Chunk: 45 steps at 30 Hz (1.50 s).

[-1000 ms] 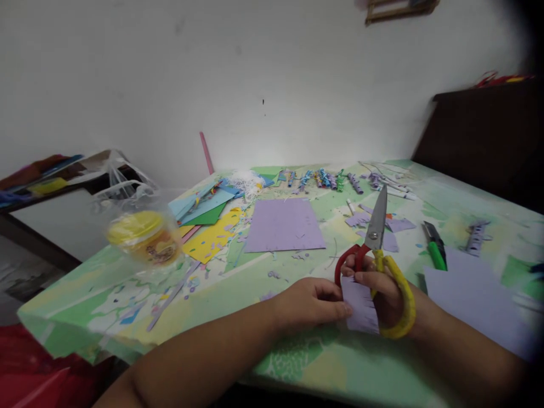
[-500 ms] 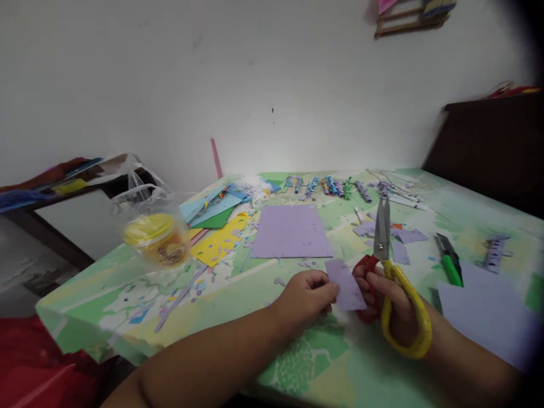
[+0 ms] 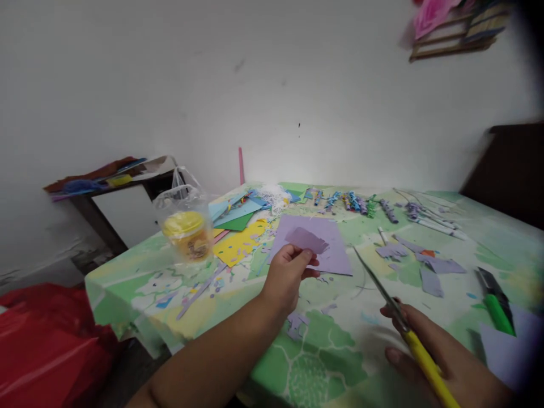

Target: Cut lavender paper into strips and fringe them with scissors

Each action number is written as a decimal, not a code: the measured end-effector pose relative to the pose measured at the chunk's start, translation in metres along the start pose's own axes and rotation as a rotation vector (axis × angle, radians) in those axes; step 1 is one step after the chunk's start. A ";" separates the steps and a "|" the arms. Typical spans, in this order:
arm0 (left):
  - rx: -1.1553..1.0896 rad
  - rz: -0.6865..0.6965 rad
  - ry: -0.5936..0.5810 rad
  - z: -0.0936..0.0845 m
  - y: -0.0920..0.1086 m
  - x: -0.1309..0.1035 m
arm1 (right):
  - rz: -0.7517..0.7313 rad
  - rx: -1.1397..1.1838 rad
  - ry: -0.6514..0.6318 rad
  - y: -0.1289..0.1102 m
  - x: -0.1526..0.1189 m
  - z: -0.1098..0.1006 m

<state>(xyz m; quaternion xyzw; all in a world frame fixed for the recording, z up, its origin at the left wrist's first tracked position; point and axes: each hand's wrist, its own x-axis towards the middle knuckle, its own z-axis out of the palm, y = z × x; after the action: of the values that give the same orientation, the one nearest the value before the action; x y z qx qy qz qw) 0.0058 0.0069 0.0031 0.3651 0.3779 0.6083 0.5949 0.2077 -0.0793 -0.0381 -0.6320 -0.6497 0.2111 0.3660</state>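
Between thumb and fingers, my left hand [image 3: 291, 272] pinches a small piece of purple paper [image 3: 306, 239], its right edge cut into short slits. It is held up over a larger purple sheet [image 3: 335, 249] lying flat on the table. My right hand [image 3: 419, 340] holds a pair of scissors [image 3: 393, 306] with a yellow handle, seen edge-on with the blades pointing up and left. The red handle is hidden. Small purple scraps [image 3: 297, 324] lie just below my left hand.
A green-handled cutter [image 3: 497, 306] lies at right, beside purple paper pieces [image 3: 433, 263]. Curled paper rolls [image 3: 355, 203] line the back. Coloured sheets [image 3: 240, 241] and a yellow-lidded tub [image 3: 187, 235] in a plastic bag stand at left. A red bag [image 3: 51, 340] is below the table's edge.
My left hand has moved the small purple paper up and left, over the large sheet. My right hand has drawn away rightward, turning the scissors edge-on. The view has shifted left.
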 end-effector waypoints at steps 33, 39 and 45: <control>0.176 -0.074 -0.428 -0.002 -0.004 -0.019 | 0.062 -0.074 -0.375 -0.010 0.014 -0.006; 0.132 -0.045 -0.427 -0.002 -0.005 -0.019 | 0.050 -0.059 -0.362 -0.007 0.013 -0.005; 0.091 -0.011 -0.286 -0.002 -0.003 -0.016 | 0.101 -0.102 -0.375 -0.016 0.013 -0.009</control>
<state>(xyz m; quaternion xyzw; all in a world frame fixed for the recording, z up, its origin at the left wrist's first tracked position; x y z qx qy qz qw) 0.0054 -0.0095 -0.0003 0.4724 0.3184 0.5293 0.6288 0.2041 -0.0702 -0.0177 -0.6311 -0.6837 0.3100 0.1953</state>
